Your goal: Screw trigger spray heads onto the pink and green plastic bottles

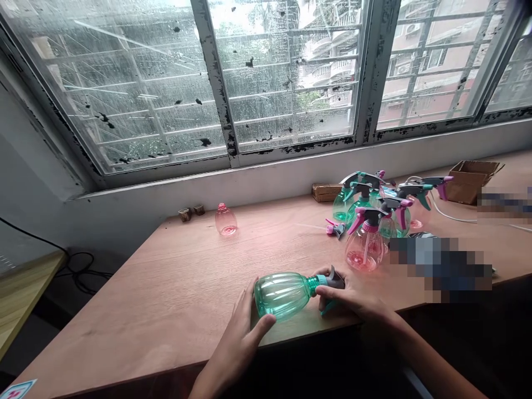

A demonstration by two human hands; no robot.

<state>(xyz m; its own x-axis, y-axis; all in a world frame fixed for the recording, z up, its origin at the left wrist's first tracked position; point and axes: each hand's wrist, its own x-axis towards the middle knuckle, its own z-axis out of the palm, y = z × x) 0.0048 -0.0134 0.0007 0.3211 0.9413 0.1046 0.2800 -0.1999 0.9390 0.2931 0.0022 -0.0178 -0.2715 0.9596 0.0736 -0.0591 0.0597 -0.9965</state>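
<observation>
A clear green spray bottle (285, 295) lies on its side near the table's front edge, its base to the left and its grey and teal trigger head (332, 280) to the right. My left hand (245, 327) is closed around the base end, thumb along the lower side. With fingers wrapped about the neck and spray head, my right hand (344, 293) grips the other end. Just beyond it stands a pink spray bottle (364, 249) with a pink and grey trigger. Near that bottle lies a loose pink and grey spray head (334, 229) with its thin tube pointing left.
Several green and pink spray bottles (361, 208) cluster at the right back. A headless pink bottle (226, 220) stands farther left, beside two small dark objects (191, 213). Cardboard boxes (471, 182) and a white cable (451, 217) lie toward the right. Windows line the wall behind the table (166, 299).
</observation>
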